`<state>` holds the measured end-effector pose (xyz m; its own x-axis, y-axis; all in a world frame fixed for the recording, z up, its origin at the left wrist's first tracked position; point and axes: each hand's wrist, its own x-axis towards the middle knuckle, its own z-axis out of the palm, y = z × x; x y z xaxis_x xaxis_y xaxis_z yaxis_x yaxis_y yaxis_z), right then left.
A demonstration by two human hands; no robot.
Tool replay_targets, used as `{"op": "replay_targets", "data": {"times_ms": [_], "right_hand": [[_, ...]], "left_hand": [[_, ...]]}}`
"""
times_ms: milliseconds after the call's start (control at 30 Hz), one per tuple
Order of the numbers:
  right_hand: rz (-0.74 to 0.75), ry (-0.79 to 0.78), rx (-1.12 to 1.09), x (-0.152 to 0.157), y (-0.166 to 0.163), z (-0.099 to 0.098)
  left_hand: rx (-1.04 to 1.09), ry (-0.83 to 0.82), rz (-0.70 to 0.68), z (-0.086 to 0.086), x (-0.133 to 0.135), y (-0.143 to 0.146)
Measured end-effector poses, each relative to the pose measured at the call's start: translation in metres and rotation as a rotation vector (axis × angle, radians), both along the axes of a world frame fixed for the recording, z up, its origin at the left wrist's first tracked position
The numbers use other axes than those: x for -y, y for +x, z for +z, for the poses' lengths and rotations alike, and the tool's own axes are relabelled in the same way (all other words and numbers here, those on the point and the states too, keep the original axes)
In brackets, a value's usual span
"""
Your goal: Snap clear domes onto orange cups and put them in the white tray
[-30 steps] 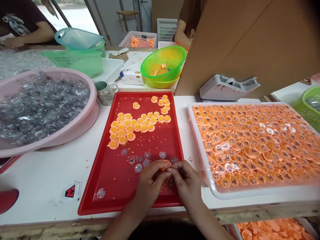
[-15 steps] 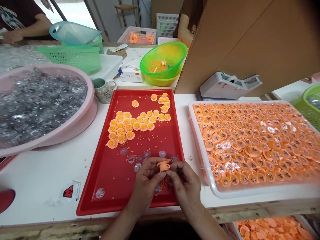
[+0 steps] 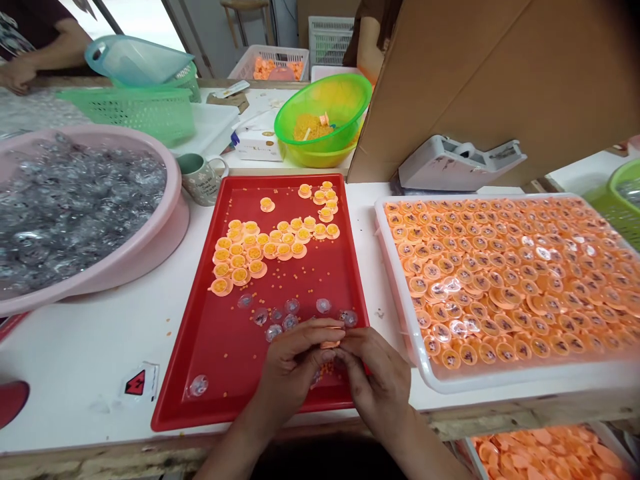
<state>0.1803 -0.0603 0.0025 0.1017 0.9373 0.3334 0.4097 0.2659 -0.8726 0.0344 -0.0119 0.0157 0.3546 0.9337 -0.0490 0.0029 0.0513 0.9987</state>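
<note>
At the near edge of the red tray, the left hand and the right hand meet. Their fingertips are pressed together on a small orange cup, held just above the tray floor. Only a sliver of it shows, so I cannot tell whether a lid sits on it.

Just beyond the hands, on the red tray, lie a handful of clear domed lids, and a stray lid rests towards the near left corner. Farther up the tray stands a cluster of open cups with yellow filling, roughly three dozen, all uncovered, with loose yellow beads scattered around them. These look like the share left to do.

Right of the red tray, a white tray is packed almost edge to edge with covered orange cups. These read as the finished share, much the larger of the two. More orange pieces fill a lower tray beneath the counter.

Left of the red tray, a pink basin holds a deep heap of spare lids.

Beyond the red tray's far edge stand a mug and a green bowl with yellow beads in it. To their right, a tape dispenser sits under a cardboard box.
</note>
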Motion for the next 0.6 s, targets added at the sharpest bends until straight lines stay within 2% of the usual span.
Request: {"op": "replay_targets", "data": {"times_ms": [167, 300, 467, 533, 600], "right_hand": [[-0.050, -0.081, -0.062, 0.001, -0.005, -0.007], [-0.119, -0.194, -0.040, 0.004, -0.008, -0.009], [-0.149, -0.129, 0.132, 0.007, -0.007, -0.024], [-0.156, -0.137, 0.087, 0.003, -0.007, -0.034], [-0.114, -0.213, -0.029, -0.002, -0.008, -0.040]], "left_hand": [[0.049, -0.110, 0.059, -0.010, 0.006, 0.001], [0.045, -0.175, 0.083, -0.007, 0.010, 0.004], [0.046, -0.219, 0.148, -0.010, 0.016, 0.014], [0.014, -0.228, 0.168, -0.012, 0.016, 0.010], [-0.046, -0.247, 0.124, -0.009, 0.012, 0.002]]}}
